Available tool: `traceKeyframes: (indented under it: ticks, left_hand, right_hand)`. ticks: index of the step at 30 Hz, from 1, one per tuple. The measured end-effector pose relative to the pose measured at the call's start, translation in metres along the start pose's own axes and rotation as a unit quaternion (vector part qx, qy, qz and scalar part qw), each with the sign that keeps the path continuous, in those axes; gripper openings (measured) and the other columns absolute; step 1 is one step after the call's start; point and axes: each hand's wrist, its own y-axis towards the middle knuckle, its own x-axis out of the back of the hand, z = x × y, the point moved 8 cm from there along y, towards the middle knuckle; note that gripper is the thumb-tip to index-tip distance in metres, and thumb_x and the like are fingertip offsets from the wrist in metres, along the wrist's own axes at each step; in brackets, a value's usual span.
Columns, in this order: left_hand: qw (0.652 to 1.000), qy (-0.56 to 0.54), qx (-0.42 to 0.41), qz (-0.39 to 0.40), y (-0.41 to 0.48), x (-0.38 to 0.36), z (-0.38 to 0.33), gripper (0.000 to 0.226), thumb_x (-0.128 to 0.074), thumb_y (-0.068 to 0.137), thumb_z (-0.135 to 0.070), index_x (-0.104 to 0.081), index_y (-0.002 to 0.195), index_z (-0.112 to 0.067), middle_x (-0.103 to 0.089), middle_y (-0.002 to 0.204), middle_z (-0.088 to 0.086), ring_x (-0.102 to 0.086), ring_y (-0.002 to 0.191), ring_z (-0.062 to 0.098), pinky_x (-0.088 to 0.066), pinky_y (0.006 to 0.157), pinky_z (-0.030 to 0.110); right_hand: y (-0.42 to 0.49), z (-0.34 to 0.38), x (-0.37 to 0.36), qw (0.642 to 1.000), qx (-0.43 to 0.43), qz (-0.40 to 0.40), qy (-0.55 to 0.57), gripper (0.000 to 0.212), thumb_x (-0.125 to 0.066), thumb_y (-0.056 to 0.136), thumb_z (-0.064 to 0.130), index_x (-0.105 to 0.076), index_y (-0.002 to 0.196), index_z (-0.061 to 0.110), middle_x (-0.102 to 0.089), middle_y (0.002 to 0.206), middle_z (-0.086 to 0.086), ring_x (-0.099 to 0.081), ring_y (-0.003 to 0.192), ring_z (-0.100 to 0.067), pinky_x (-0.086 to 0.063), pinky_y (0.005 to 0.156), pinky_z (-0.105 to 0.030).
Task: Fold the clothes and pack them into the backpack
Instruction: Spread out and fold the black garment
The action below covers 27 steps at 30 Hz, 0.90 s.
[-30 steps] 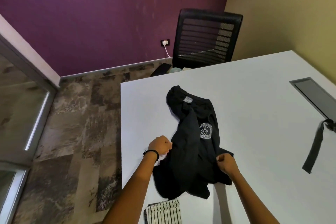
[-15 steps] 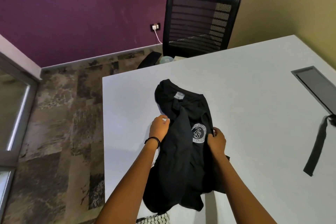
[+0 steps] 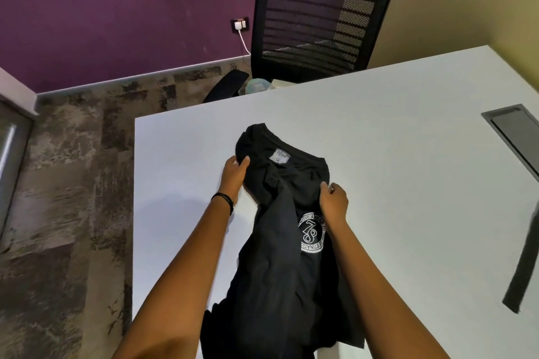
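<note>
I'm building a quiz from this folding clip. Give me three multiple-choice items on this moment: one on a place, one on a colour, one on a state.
1. Where does the office chair stand?
A. beyond the table's far edge
B. on the table
C. against the glass door

2. What colour is the shirt?
A. white
B. black
C. red

3. How does the shirt lie?
A. neatly folded square
B. rolled up
C. rumpled, not yet folded

Answers:
1 A: the office chair shows behind the table.
2 B: the shirt is black with a white round logo.
3 C: the left hand and right hand grip creased, bunched cloth near its collar.
</note>
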Motion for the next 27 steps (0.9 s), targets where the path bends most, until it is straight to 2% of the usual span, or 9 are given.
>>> traceKeyframes:
  ticks: [3,4,6,9,12,16,21,23,27]
  left_hand:
    - [0.996,-0.072,0.049,0.008,0.015,0.0,0.012,0.061,-0.057,0.091,-0.038,-0.04,0.137,-0.001,-0.047,0.139,0.009,-0.049,0.123,0.025,-0.043,0.103,0.035]
    - [0.996,-0.075,0.049,0.012,0.017,-0.001,0.013,0.053,-0.058,0.09,-0.037,-0.05,0.127,0.001,-0.055,0.129,0.01,-0.054,0.115,0.024,-0.046,0.097,0.033]
    - [0.997,-0.065,0.048,0.005,0.018,-0.004,0.015,0.027,-0.062,0.089,-0.029,-0.062,0.093,-0.002,-0.062,0.107,0.011,-0.057,0.099,0.023,-0.047,0.087,0.031]
    - [0.998,-0.044,0.032,-0.041,0.018,0.0,0.012,0.034,-0.066,0.085,-0.02,-0.044,0.06,-0.014,-0.056,0.082,0.01,-0.052,0.086,0.023,-0.046,0.076,0.032]
    - [0.995,-0.074,0.037,-0.049,0.011,-0.001,0.003,0.013,-0.057,0.088,-0.016,-0.056,0.077,-0.008,-0.06,0.093,0.012,-0.053,0.091,0.025,-0.047,0.07,0.028]
    - [0.983,-0.176,0.031,-0.028,-0.005,-0.001,-0.014,0.029,-0.048,0.09,-0.009,-0.057,0.114,0.003,-0.06,0.108,0.013,-0.056,0.098,0.028,-0.05,0.072,0.028]
    - [0.975,-0.22,0.019,0.002,-0.023,0.017,-0.04,0.018,-0.048,0.086,-0.004,-0.062,0.097,-0.002,-0.064,0.096,0.009,-0.056,0.101,0.03,-0.051,0.079,0.03]
    - [0.97,-0.24,0.013,0.029,-0.032,0.023,-0.052,0.02,-0.048,0.088,-0.011,-0.065,0.098,-0.005,-0.065,0.103,0.011,-0.056,0.105,0.03,-0.049,0.092,0.034]
    - [0.969,-0.214,0.036,0.122,-0.059,0.031,-0.069,0.053,-0.043,0.094,-0.049,-0.054,0.129,-0.011,-0.059,0.125,0.008,-0.053,0.117,0.025,-0.039,0.107,0.04]
  right_hand:
    - [-0.003,0.006,-0.011,0.999,0.024,0.025,-0.006,0.021,-0.052,0.088,0.033,-0.052,0.079,0.014,-0.054,0.086,-0.006,-0.049,0.089,-0.022,-0.037,0.078,-0.029]
    - [-0.006,0.008,-0.013,0.999,0.032,0.025,0.0,0.019,-0.056,0.087,0.03,-0.061,0.091,0.012,-0.058,0.091,-0.007,-0.052,0.09,-0.022,-0.041,0.082,-0.03]
    - [-0.011,0.016,-0.016,0.998,0.059,0.023,0.004,0.009,-0.058,0.087,0.019,-0.062,0.088,0.011,-0.059,0.086,-0.006,-0.053,0.082,-0.02,-0.04,0.077,-0.029]
    - [-0.019,0.032,-0.014,0.995,0.1,0.023,0.012,0.012,-0.054,0.091,0.015,-0.061,0.094,0.006,-0.057,0.088,-0.002,-0.051,0.083,-0.017,-0.033,0.073,-0.02]
    - [-0.025,0.044,-0.003,0.992,0.121,-0.001,0.044,0.016,-0.048,0.095,0.015,-0.055,0.103,0.003,-0.054,0.083,0.001,-0.049,0.078,-0.016,-0.032,0.057,-0.014]
    - [-0.033,0.061,0.017,0.987,0.144,-0.01,0.072,0.009,-0.049,0.095,0.015,-0.054,0.096,0.008,-0.053,0.074,0.006,-0.05,0.068,-0.004,-0.036,0.055,-0.003]
    - [-0.04,0.07,0.035,0.984,0.142,0.007,0.108,0.01,-0.053,0.092,0.02,-0.058,0.095,0.012,-0.065,0.092,-0.007,-0.06,0.085,-0.021,-0.046,0.075,-0.029]
    - [-0.043,0.074,0.043,0.983,0.128,0.018,0.132,0.01,-0.056,0.091,0.021,-0.059,0.095,0.012,-0.068,0.092,-0.008,-0.063,0.084,-0.021,-0.049,0.078,-0.031]
    - [-0.055,0.09,0.061,0.981,0.151,0.023,0.117,0.018,-0.066,0.084,0.024,-0.067,0.093,0.009,-0.069,0.086,-0.001,-0.064,0.081,-0.015,-0.049,0.075,-0.029]
